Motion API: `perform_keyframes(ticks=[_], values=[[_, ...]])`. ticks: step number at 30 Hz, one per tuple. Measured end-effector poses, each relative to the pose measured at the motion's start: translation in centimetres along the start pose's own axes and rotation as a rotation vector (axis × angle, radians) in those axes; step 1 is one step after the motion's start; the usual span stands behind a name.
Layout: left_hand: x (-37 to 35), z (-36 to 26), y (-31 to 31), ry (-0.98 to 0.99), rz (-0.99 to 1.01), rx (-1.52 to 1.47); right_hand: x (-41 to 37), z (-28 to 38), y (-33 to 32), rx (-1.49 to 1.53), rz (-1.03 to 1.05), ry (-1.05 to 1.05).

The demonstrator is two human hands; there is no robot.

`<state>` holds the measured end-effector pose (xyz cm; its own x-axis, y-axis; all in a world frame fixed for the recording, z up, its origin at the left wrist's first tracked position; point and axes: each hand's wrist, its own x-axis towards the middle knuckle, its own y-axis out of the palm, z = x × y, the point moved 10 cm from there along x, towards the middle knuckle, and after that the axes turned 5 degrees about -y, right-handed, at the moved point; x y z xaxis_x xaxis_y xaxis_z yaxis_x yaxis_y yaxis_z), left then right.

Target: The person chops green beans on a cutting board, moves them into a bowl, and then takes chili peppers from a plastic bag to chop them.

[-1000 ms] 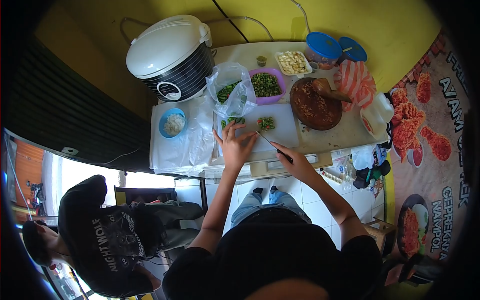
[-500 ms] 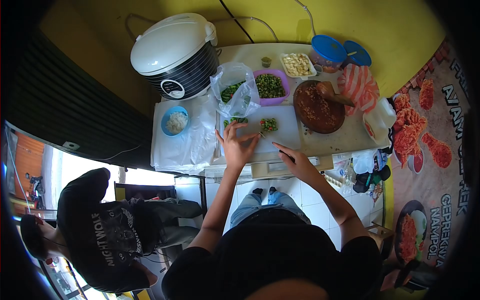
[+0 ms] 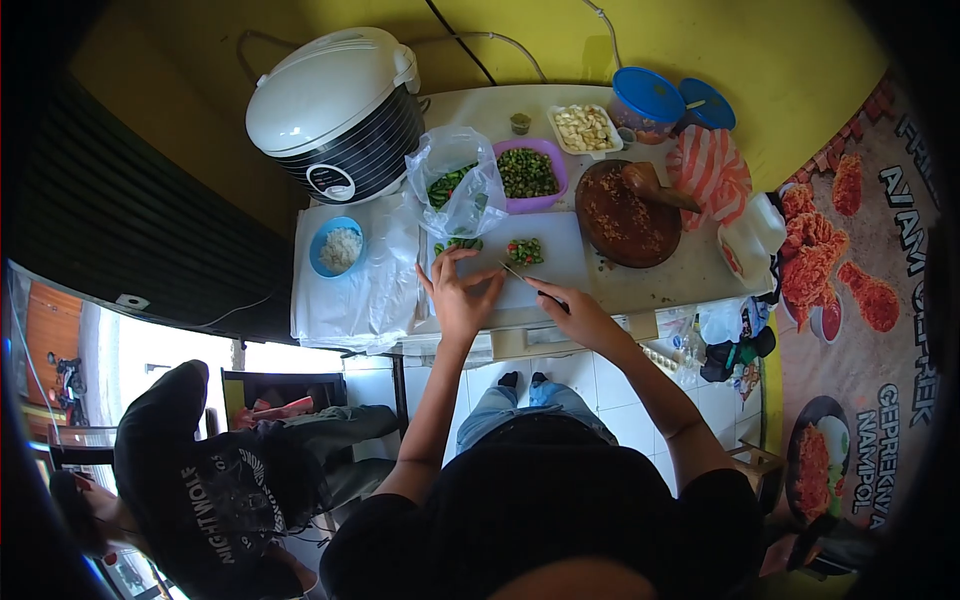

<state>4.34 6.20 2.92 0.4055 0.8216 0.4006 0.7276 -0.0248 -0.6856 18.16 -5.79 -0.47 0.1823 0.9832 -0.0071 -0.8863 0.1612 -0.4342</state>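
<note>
My right hand (image 3: 580, 320) grips the black handle of a knife (image 3: 516, 270), its blade pointing left toward my other hand's fingertips. My left hand (image 3: 463, 300) hovers over the near left part of a white cutting board (image 3: 565, 235), thumb and forefinger pinched together; whatever they hold is too small to make out. Just beyond the blade lies a small pile of chopped green and red pieces (image 3: 524, 251). More green pieces (image 3: 460, 243) sit behind my left fingers, beside an open clear plastic bag (image 3: 480, 180) of green vegetables.
Behind the board stands a purple tub of chopped greens (image 3: 557, 160). A stone mortar (image 3: 625, 235) with its pestle (image 3: 655, 188) is at right. To the left are a blue bowl of rice (image 3: 340, 248) and a rice cooker (image 3: 335, 110). Another person (image 3: 215, 480) is at lower left.
My right hand has come slightly forward and left, and the knife blade now shows near my left fingertips. The whole view has shifted a little. The other person has moved slightly.
</note>
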Motion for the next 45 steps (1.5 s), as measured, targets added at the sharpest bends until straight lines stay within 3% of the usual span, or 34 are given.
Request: perform_keyframes(ticks=[3,9,12,18,28,33,39,45], values=[[-0.1,-0.5,-0.1,-0.005,0.003,0.025,-0.4,-0.5,0.1,-0.032,0.042,0.089],[-0.2,-0.7,0.3,0.017,0.006,0.019,-1.5,-0.2,-0.2,-0.001,0.039,0.074],[-0.3,-0.9,0.1,0.032,0.02,0.022,-0.7,-0.5,-0.4,0.032,0.003,-0.035],[-0.5,-1.0,0.4,0.03,0.018,0.022,-0.8,-1.0,-0.4,0.229,0.203,0.332],[0.4,-1.6,0.2,0.069,-0.076,0.067,-0.8,0.0,-2.1,0.119,0.026,0.033],[0.7,-0.1,-3.2,-0.018,-0.142,0.098,-1.5,-0.7,0.0,0.077,0.22,0.178],[1.8,1.6,-4.0,-0.018,-0.127,0.138,0.1,0.2,-1.3,0.026,0.026,-0.073],[3.2,0.3,-2.9,0.043,-0.127,0.163,0.5,0.2,-1.2,0.087,0.099,0.043]])
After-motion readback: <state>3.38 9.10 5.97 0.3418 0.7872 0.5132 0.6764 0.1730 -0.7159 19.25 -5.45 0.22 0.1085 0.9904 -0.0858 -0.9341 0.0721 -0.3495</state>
